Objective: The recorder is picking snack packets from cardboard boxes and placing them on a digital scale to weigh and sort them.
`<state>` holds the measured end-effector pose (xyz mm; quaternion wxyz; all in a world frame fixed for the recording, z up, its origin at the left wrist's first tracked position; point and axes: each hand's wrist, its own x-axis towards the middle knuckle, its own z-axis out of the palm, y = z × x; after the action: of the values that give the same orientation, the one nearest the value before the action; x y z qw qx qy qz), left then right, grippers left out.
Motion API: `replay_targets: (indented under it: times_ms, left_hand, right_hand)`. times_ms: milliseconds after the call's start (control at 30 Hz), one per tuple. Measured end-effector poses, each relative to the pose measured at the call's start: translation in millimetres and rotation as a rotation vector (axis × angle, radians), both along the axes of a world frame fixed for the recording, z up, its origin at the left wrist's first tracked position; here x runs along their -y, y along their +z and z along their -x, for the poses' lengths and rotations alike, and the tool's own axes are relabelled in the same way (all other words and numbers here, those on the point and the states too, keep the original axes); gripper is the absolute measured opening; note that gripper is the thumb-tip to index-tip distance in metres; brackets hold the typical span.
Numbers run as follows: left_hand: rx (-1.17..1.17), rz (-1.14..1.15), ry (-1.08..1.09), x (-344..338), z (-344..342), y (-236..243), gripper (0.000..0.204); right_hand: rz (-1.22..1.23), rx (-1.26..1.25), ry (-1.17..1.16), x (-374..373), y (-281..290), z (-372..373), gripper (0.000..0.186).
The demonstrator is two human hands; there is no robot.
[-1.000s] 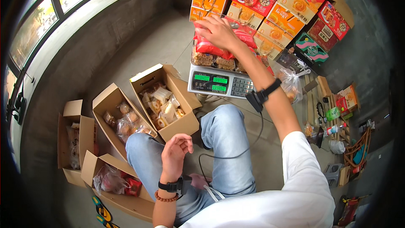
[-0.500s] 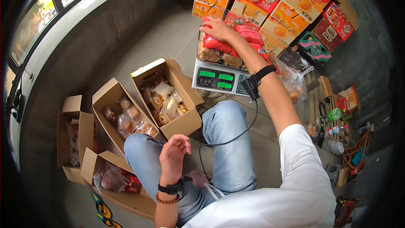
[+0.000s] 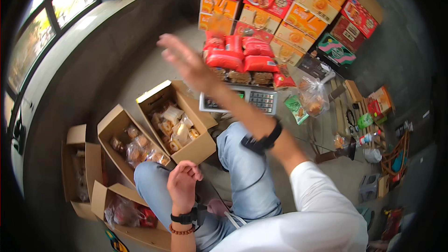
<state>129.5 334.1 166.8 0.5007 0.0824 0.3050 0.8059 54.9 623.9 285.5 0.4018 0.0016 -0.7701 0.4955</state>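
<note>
Head view, as I watched: the right hand (image 3: 190,66), blurred, hung open beside red packets (image 3: 255,62) piled on the scale (image 3: 262,101); the left hand (image 3: 182,184), loosely half-open, hovered near the left knee (image 3: 151,176).

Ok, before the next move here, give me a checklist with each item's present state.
1. Right hand free: ok; blurred, but nothing seen in it.
2. Left hand free: cannot tell; curled fingers could hide something.
3. Red packets piled on the scale: ok.
4. Scale display fully readable: not ok; the right forearm covers much of it.
5. Nearest carton open, wrapped pastries visible: ok.
</note>
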Motion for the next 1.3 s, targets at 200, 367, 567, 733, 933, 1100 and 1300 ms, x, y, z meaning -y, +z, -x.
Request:
replay_targets:
  times_ms: [200, 367, 567, 733, 933, 1100, 1300]
  left_hand:
    - [0.164, -0.196, 0.223, 42, -3, 25, 0.040]
    - [-0.006, 0.085, 0.494, 170, 29, -46, 0.028]
    - [-0.205, 1.092, 0.777, 332, 66, -242, 0.028]
    - [-0.666, 1.592, 0.335, 385, 74, -375, 0.053]
    - [-0.970, 1.888, -0.376, 359, 66, -416, 0.071]
    - [-1.121, 1.924, -0.097, 360, 94, -415, 0.099]
    - [-0.940, 1.692, -0.198, 381, 133, -434, 0.094]
  right_hand:
    - [0.660, -0.006, 0.596, 106, -25, -10, 0.046]
    - [0.717, 0.313, 0.613, 110, -87, -14, 0.036]
    - [0.625, 0.528, 0.513, 98, -89, -35, 0.042]
    - [0.656, 0.695, 0.450, 101, -98, -36, 0.041]
    - [0.619, 0.833, 0.429, 94, -129, -49, 0.039]
    - [0.596, 0.916, 0.313, 86, -137, -52, 0.039]
    - [0.582, 0.975, 0.284, 80, -150, -56, 0.035]
